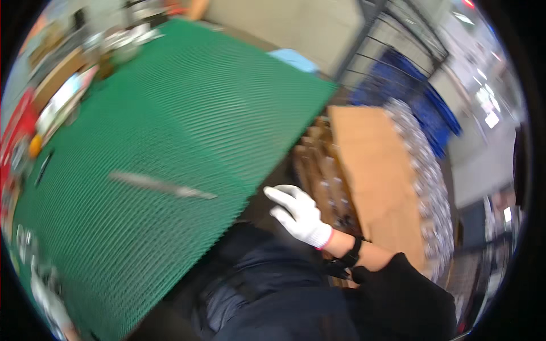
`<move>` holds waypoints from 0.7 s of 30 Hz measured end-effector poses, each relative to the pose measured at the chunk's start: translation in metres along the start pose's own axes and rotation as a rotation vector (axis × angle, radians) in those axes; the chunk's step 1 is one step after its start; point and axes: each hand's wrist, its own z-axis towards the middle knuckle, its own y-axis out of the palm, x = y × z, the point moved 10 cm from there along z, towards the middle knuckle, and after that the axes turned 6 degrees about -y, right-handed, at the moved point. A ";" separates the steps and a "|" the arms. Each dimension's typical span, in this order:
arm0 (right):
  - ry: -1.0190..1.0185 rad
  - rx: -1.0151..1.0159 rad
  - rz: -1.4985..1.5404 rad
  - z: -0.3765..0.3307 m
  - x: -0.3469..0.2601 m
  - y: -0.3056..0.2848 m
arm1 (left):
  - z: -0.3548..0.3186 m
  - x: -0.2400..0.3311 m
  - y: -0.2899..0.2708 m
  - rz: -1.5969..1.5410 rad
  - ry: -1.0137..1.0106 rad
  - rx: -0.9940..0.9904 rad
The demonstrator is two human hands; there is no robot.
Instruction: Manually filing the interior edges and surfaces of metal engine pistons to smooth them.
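Slim grey tool (162, 184), one, blade-like in outline, blurred; lay flat on a green ribbed mat (187, 102). Handling, as judged: light, fairly stiff, probably smooth and inclined to slip under a gloved grip; breakage unlikely; narrow tip possibly sharp, so the hold was better taken at the broader end, pinched along both long sides. Right hand (301, 219), white-gloved: fingers loosely parted, nothing visible between them. Just beside its fingertips (269, 192) ran the mat's edge; contact could not be told. Next outward, leftward of those fingertips and apart from them, came the tool's narrow tip, directed toward them; the broader end lay farther off leftward. To the right of the same fingers, apart, lay a brown cardboard sheet (369, 165). Beyond the tool, well leftward of the right fingers, lay a thin dark pen-like item (44, 169). Farthest from them, at the lower left rim, was the left hand (51, 304), pale-gloved, smeared by blur; whether its fingers were closed, or held any of the shiny grey items (27, 244) near them, could not be told.
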 end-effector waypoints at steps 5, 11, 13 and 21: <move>1.392 0.771 0.978 -0.195 0.174 -0.002 | -0.113 0.033 0.074 0.469 0.541 -0.427; 1.325 1.004 1.161 -0.250 0.218 -0.012 | -0.219 0.016 0.137 0.804 0.887 -0.578; 1.231 0.994 1.188 -0.241 0.218 -0.016 | -0.239 0.022 0.142 0.788 1.031 -0.585; 1.115 1.065 1.241 -0.211 0.224 -0.041 | -0.237 0.003 0.122 0.737 0.971 -0.546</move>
